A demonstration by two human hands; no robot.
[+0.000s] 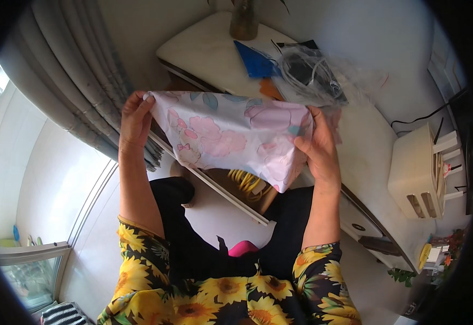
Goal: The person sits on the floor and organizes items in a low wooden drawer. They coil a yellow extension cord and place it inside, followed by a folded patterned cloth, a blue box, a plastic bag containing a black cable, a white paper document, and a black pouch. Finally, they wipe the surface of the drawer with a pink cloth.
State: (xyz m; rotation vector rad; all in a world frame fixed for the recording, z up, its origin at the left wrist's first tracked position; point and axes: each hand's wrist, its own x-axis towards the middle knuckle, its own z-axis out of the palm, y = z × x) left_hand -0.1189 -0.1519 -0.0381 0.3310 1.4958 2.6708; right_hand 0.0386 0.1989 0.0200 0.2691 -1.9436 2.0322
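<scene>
Between my two hands a pale pink floral cloth point(214, 132) is stretched out in front of me, printed with pink flowers, green leaves and a small cartoon figure. My left hand point(135, 116) pinches its upper left corner between thumb and fingers. At the right edge, my right hand point(320, 143) grips it with the thumb on the near face and the fingers behind. Below the cloth sits a pulled-out drawer point(220, 190), partly covered by it. A coiled yellow cable point(247, 184) lies inside.
On the white cabinet top point(204, 49) are a vase point(244, 21), a blue folder point(253, 59) and a clear plastic bag point(307, 70) with cables. A white router box point(418, 173) stands at the right. Grey curtains point(68, 70) hang at the left.
</scene>
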